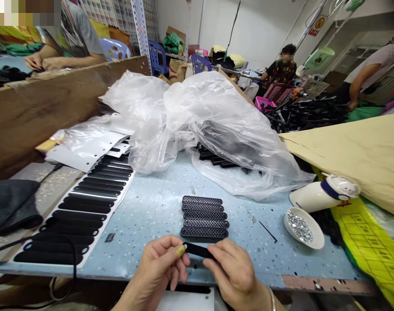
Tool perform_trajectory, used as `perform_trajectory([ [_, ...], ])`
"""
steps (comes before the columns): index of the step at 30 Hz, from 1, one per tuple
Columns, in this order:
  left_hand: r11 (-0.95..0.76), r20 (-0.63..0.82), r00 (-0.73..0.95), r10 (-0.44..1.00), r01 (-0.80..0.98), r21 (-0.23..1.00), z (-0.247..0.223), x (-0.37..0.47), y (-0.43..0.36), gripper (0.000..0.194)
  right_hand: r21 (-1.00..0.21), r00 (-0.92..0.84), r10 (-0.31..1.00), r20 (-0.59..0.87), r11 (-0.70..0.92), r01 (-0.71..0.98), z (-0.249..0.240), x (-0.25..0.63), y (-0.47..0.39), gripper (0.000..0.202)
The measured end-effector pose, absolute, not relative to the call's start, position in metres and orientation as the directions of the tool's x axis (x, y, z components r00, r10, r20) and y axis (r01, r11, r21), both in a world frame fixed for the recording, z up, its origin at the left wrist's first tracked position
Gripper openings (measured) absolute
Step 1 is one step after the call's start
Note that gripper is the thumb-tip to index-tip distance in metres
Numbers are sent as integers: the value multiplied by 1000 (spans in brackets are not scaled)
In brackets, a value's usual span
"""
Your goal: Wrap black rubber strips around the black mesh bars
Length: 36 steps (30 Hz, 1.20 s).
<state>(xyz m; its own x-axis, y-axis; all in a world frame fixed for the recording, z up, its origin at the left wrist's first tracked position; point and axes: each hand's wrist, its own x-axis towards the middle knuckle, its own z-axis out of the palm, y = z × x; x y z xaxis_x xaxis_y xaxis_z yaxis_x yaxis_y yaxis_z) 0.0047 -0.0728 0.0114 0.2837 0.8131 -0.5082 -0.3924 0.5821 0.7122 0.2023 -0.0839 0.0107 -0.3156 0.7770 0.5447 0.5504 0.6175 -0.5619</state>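
Note:
Between my two hands, over the table's front edge, is a flat black strip [197,250] with a small hole near its left end. My left hand [164,261] pinches that end; yellow tape [180,251] wraps its thumb. The strip's other end is in the fingers of my right hand [235,265], which partly covers it. Just beyond my hands lie several black perforated bars [205,223], side by side in a stack-like row. On the left, a white backing sheet [119,207] carries a column of smooth black strips with rounded ends [83,207].
Crumpled clear plastic [216,103] covers more black bars at the back. To the right are a hex key [268,231], a white bowl [316,231] of small metal parts and a white bottle [313,195]. A wooden board [54,103] borders the left. Other people work beyond.

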Motion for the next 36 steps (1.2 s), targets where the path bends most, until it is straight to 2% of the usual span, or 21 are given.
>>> perform_trajectory([
  [3, 547, -500, 231, 834, -231, 805, 6, -2, -73, 29, -581, -297, 804, 516, 582, 569, 10, 206, -83, 15],
  [5, 443, -435, 103, 895, -69, 894, 1, -10, -72, 27, -580, -282, 822, 495, 554, 597, 11, 213, -83, 14],
  [8, 156, -141, -76, 987, 252, 955, -4, -20, -65, 28, -602, -271, 849, 453, 515, 610, 16, 227, -80, 15],
  [10, -54, 67, -15, 998, 438, 897, -6, -21, -57, 26, -638, -271, 861, 431, 503, 583, 19, 236, -76, 16],
  [13, -259, 209, 155, 966, 516, 817, -9, -15, -47, 25, -667, -260, 865, 428, 497, 555, 19, 243, -70, 15],
  [16, -309, 211, 242, 947, 507, 805, -9, -12, -41, 19, -635, -266, 860, 435, 503, 587, 19, 244, -66, 15],
  [21, -297, 121, 360, 925, 485, 823, -4, -22, -48, 12, -565, -309, 828, 468, 549, 615, 24, 240, -68, 18],
  [25, -244, 62, 362, 930, 481, 842, -4, -23, -55, 12, -585, -344, 811, 473, 581, 566, 21, 228, -70, 20],
  [30, -129, -5, 291, 957, 441, 888, -7, -20, -59, 29, -619, -352, 827, 438, 562, 549, 9, 215, -71, 20],
  [36, -161, 23, 301, 953, 443, 882, -3, -20, -60, 14, -614, -371, 833, 410, 553, 563, 11, 213, -68, 18],
])
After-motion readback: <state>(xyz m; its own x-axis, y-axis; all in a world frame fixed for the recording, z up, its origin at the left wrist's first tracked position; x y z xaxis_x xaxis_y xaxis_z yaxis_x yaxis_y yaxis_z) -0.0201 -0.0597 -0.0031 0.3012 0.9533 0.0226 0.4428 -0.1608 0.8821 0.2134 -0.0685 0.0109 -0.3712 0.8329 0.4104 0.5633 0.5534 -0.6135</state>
